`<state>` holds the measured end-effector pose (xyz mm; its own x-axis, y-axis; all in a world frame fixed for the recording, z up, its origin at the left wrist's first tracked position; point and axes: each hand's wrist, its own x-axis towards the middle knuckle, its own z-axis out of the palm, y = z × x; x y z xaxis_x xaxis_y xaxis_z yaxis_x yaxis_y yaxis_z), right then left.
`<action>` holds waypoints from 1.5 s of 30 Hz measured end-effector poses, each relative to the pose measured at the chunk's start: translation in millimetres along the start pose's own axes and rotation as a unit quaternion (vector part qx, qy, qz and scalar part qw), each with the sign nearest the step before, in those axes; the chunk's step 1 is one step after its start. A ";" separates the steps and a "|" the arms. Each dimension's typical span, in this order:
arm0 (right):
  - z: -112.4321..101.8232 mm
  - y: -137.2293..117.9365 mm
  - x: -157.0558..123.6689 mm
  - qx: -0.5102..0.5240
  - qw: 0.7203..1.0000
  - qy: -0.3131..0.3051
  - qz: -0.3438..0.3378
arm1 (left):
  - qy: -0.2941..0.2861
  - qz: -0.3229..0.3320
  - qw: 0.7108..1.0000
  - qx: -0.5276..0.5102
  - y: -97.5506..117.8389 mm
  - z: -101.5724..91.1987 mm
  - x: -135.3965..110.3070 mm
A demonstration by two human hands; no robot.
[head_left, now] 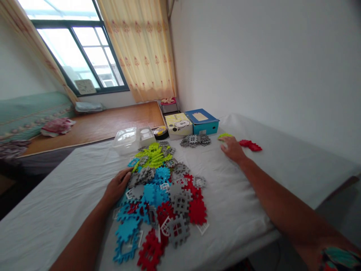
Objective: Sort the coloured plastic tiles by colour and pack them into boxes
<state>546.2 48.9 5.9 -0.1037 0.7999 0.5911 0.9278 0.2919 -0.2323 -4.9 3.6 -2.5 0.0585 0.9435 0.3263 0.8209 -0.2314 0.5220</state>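
Observation:
My left hand [117, 187] rests at the left edge of a mixed pile of interlocking plastic building pieces, fingers stretched toward a lime-green piece [135, 166] and some grey ones [145, 176]. Whether its fingertips touch the green piece is unclear. Away to the right, my right hand [233, 149] has its fingers closed on another lime-green building piece [225, 135], low over the sheet. Right beside that hand lies a row of red pieces [251, 145]. The pile holds blue pieces [152, 194], red pieces [197, 211], grey window pieces [179, 229] and small white frames [166, 226].
A grey stack of pieces [196, 140] sits before a yellow box [179, 126] and a blue box [202, 121]. Clear plastic containers [126, 139] and a round black-and-yellow tin [160, 132] stand farther left. A wall borders the white-covered table [225, 199] on the right.

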 end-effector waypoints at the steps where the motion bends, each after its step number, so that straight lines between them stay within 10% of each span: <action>1: 7.0 -14.2 -1.6 0.042 0.998 -0.023 -0.037 | 0.000 -0.001 1.000 -0.001 0.4 0.1 0.0; 8: 20.1 -122.6 -7.2 0.163 0.941 -0.223 -0.194 | -0.003 0.002 1.000 -0.006 -0.2 1.5 -0.2; 14: 44.0 -170.5 20.2 0.141 0.921 -0.311 -0.188 | -0.009 -0.004 1.000 -0.013 2.2 0.3 -1.7; 24: 40.5 -100.4 38.8 0.282 0.906 -0.313 -0.030 | -0.001 -0.001 1.000 -0.020 4.0 -1.3 -2.4; 31: 55.5 -80.4 46.8 0.274 0.959 -0.041 0.064 | -0.003 -0.005 1.000 -0.024 4.4 -2.1 -3.2; 39: 37.5 -132.9 20.4 0.294 0.876 -0.322 -0.208 | -0.010 -0.008 1.000 -0.021 7.4 -3.1 -4.1; 45: 36.6 -123.6 24.8 0.312 0.867 -0.362 -0.141 | -0.015 -0.009 1.000 -0.012 8.6 -4.1 -4.2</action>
<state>415.9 51.9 20.9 -0.7029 0.7035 0.1052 0.4769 0.5758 -0.6641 -0.4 -3.3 3.9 0.0619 0.9540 0.2933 0.8080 -0.2204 0.5464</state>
